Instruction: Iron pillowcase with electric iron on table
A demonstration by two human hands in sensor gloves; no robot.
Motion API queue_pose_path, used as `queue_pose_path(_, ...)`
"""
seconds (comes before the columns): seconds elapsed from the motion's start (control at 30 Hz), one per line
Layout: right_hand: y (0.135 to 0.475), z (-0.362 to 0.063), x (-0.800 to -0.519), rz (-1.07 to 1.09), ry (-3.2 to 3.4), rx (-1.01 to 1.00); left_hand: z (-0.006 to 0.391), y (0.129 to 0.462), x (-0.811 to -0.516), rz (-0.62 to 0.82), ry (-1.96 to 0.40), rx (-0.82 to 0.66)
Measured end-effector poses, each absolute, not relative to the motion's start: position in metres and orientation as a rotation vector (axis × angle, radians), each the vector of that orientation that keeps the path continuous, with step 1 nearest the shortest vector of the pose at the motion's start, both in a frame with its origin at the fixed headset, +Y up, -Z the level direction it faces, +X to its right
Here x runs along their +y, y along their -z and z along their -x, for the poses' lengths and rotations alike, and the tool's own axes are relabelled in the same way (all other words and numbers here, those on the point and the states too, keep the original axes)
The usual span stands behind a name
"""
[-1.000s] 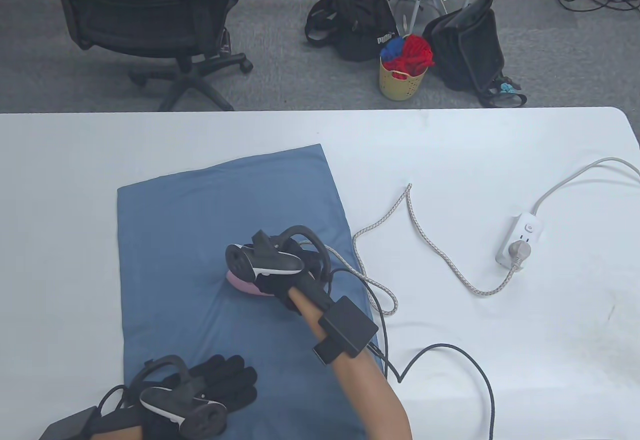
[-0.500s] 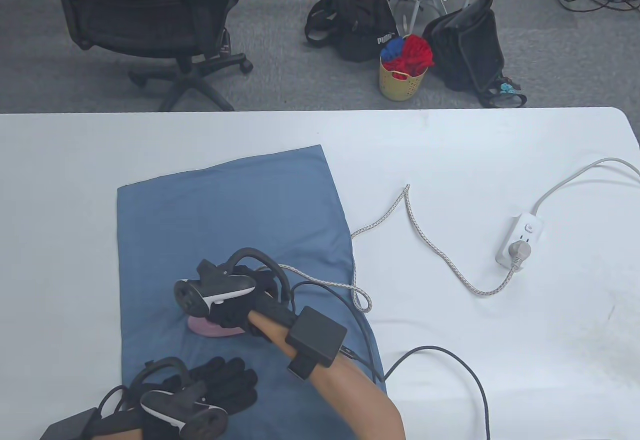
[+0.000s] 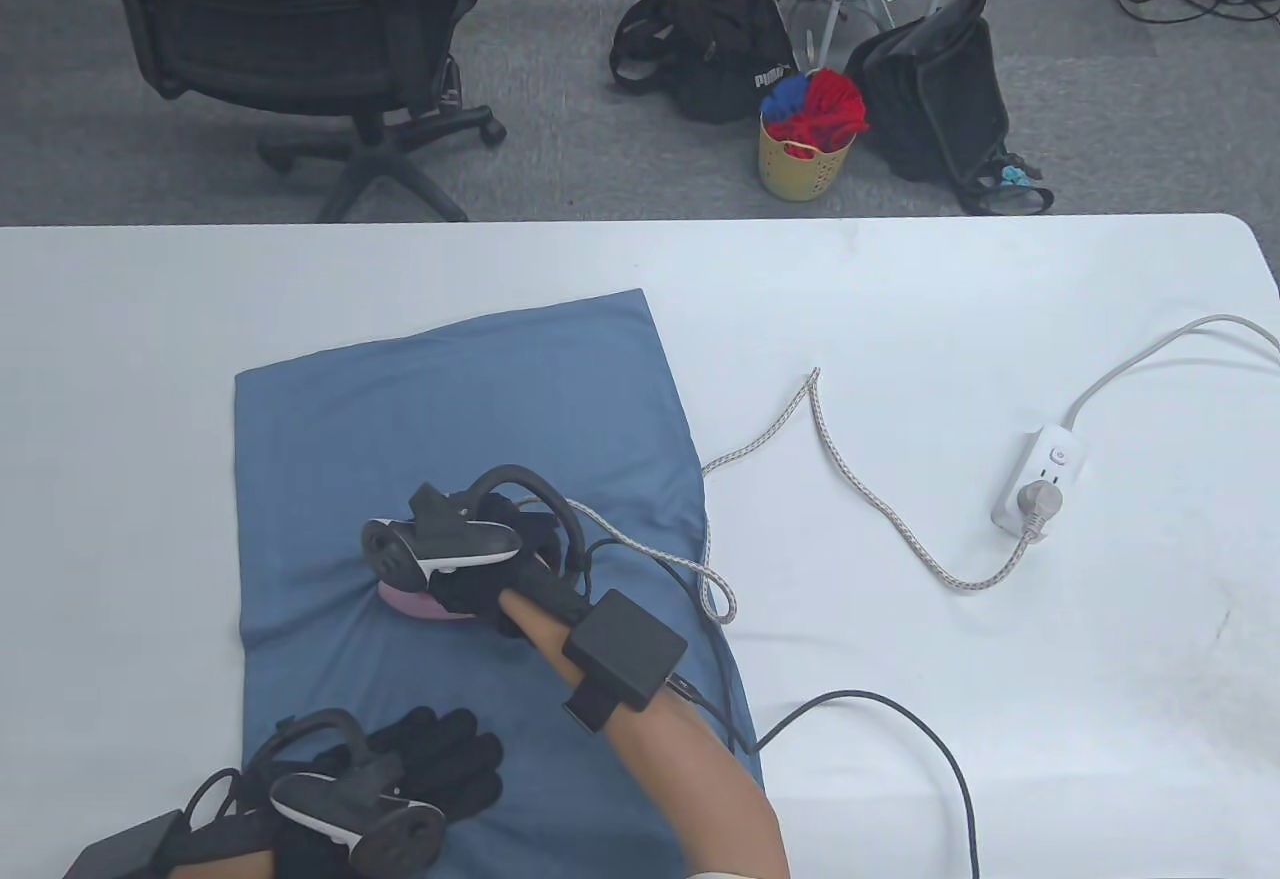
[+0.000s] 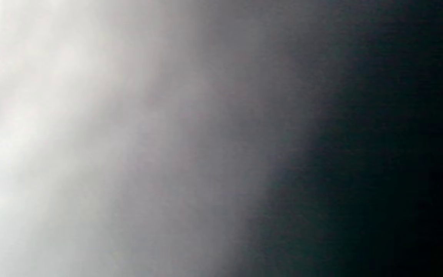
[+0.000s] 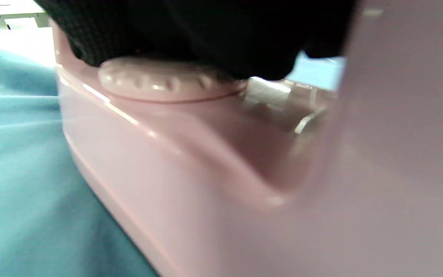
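Our right hand (image 3: pixel 500 569) grips the iron (image 3: pixel 425 606), fingers clamped on its handle, pressing mid-pillowcase (image 3: pixel 440 399). Our left hand (image 3: pixel 440 759) lies flat, fingers straight and together, at 6 o'clock, pinning cloth against drag.

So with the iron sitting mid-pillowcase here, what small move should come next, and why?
Probably glide the pink iron away from the person, toward the pillowcase's far end. The right hand grips it on the cloth, and the left hand rests flat on the near end.
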State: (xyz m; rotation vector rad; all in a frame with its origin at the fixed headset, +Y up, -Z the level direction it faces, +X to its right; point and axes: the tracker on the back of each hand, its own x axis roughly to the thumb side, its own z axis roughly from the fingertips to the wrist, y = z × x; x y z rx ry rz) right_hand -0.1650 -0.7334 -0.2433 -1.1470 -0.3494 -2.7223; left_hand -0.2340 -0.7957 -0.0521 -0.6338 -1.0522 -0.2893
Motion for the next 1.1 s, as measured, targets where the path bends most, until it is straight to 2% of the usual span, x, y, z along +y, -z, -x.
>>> queue_pose_path(0.07,0.244,0.165,-0.733,1.144,2.721,-0.331,0.236,0.052,-0.798,0.645,0.272,-1.048)
queue_pose_path(0.27,0.234,0.160,-0.733,1.229,2.684,-0.002,0.237,0.052,-0.800,0.665,0.248,-1.049)
queue_pose_path(0.43,0.242,0.157,-0.731,1.305,2.885,-0.069,0.237,0.052,-0.800,0.665,0.252,-1.057)
queue_pose_path(0.5,0.243,0.165,-0.731,1.240,2.858,-0.184,0.237,0.053,-0.800,0.677,0.242,-1.056)
queue_pose_path(0.6,0.249,0.184,-0.732,1.138,2.744,-0.168,0.237,0.051,-0.799,0.669,0.260,-1.057)
queue_pose_path(0.67,0.261,0.194,-0.732,1.053,2.773,-0.279,0.236,0.050,-0.799,0.665,0.269,-1.056)
queue_pose_path(0.77,0.274,0.198,-0.733,1.050,2.790,-0.230,0.236,0.049,-0.799,0.661,0.271,-1.053)
queue_pose_path(1.0,0.288,0.200,-0.731,0.980,2.823,-0.348,0.237,0.050,-0.798,0.652,0.280,-1.044)
queue_pose_path(1.03,0.287,0.200,-0.731,0.984,2.823,-0.319,0.237,0.050,-0.798,0.653,0.279,-1.042)
queue_pose_path(1.1,0.285,0.200,-0.733,0.980,2.794,-0.050,0.238,0.051,-0.798,0.663,0.273,-1.030)
